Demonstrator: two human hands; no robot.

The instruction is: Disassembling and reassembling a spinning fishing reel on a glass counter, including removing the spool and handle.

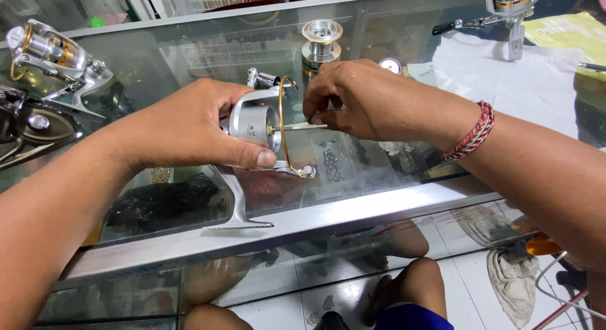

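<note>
- Head view: left hand grips silver fishing reel body above glass table.
- Right hand pinches thin shaft sticking out of reel.
- Loose spool stands just behind reel.

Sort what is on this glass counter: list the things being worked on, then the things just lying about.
In hand:
- silver fishing reel, gripped by the left hand
- thin shaft sticking out of the reel, pinched by the right hand

Lying about:
- loose spool
- second reel at far left
- white cloth
- yellow paper
</note>
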